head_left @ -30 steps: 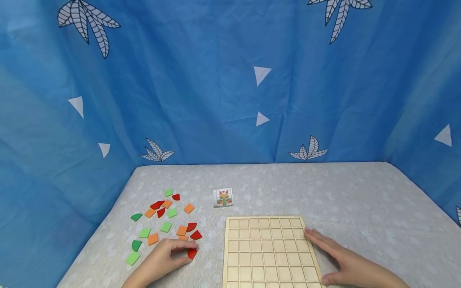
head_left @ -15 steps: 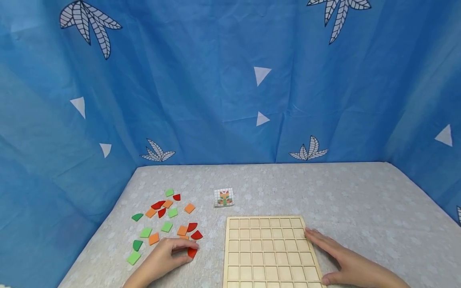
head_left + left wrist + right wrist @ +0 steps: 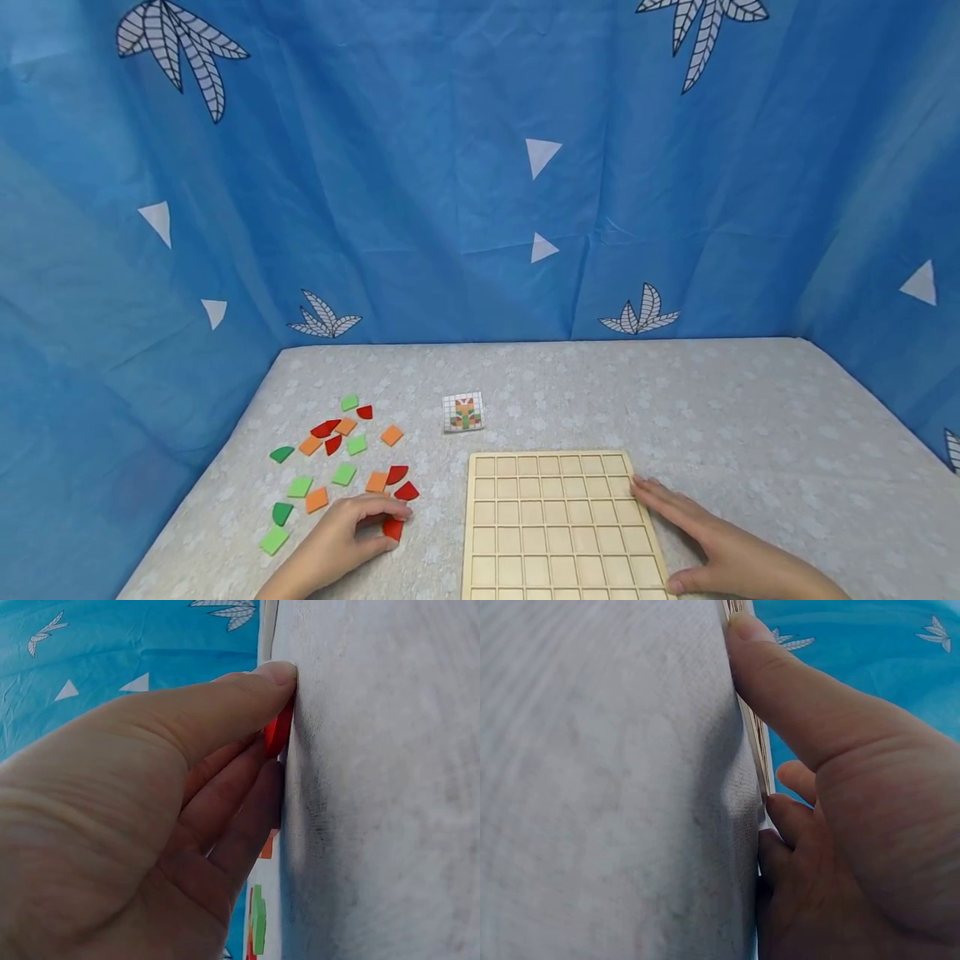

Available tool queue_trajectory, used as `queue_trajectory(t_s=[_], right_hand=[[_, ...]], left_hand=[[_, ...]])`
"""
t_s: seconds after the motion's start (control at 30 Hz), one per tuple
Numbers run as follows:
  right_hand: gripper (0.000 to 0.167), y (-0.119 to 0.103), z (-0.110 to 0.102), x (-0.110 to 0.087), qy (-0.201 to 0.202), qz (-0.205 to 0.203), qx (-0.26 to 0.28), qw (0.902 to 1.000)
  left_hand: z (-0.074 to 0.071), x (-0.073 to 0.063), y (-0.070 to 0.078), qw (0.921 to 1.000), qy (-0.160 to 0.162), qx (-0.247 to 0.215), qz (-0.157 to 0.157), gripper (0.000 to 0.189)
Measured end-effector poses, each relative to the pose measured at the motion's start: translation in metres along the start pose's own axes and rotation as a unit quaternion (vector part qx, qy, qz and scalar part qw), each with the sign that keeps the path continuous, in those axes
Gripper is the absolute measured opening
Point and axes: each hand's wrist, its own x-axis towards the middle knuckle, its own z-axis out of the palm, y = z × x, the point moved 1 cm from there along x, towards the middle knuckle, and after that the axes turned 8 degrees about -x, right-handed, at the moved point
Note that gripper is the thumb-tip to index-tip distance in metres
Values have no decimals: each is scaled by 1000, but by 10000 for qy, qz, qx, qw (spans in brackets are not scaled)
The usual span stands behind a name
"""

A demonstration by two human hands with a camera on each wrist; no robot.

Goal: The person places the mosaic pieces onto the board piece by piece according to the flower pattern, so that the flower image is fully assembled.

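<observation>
At the table's front left, my left hand [image 3: 347, 535] curls its thumb and fingers around a red quarter-circle tile [image 3: 392, 528]. In the left wrist view that red tile [image 3: 277, 733] stands out between thumb and fingers, close over the cloth. A light wooden grid board [image 3: 555, 521] lies in front of me, its near edge cut off by the frame. My right hand [image 3: 720, 546] rests along the board's right edge, fingers straight and thumb spread apart. From the right wrist, the board's side [image 3: 754, 727] shows at the thumb and fingertips.
Loose tiles lie scattered left of the board: orange squares [image 3: 392, 435], light green ones [image 3: 344, 474], red pieces [image 3: 407, 492] and dark green pieces [image 3: 282, 454]. A small pattern card [image 3: 463, 412] lies behind the board. Blue curtain [image 3: 450, 192] hangs around the table.
The red tile between my left thumb and fingers has shifted slightly left, further into the hand. My right hand has stayed at the board's edge.
</observation>
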Motion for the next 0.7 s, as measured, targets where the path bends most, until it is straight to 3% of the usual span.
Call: queue_trajectory(t_s=[0.13, 0.3, 0.4, 0.53, 0.7], right_hand=[[86, 1, -1, -2, -22, -39, -118, 9999], [91, 2, 0, -2, 263, -438, -937, 9943], [92, 1, 0, -2, 451, -443, -1334, 9890], [91, 1, 0, 0, 442, -268, -1334, 9897], [92, 2, 0, -1, 446, -496, -1198, 9906]], left_hand=[[1, 1, 1, 9999, 88, 33, 40, 29], [1, 0, 1, 9998, 148, 43, 92, 30], [1, 1, 1, 9996, 186, -27, 201, 29], [0, 2, 2, 9991, 216, -137, 350, 30], [0, 1, 3, 9992, 169, -174, 327, 29]])
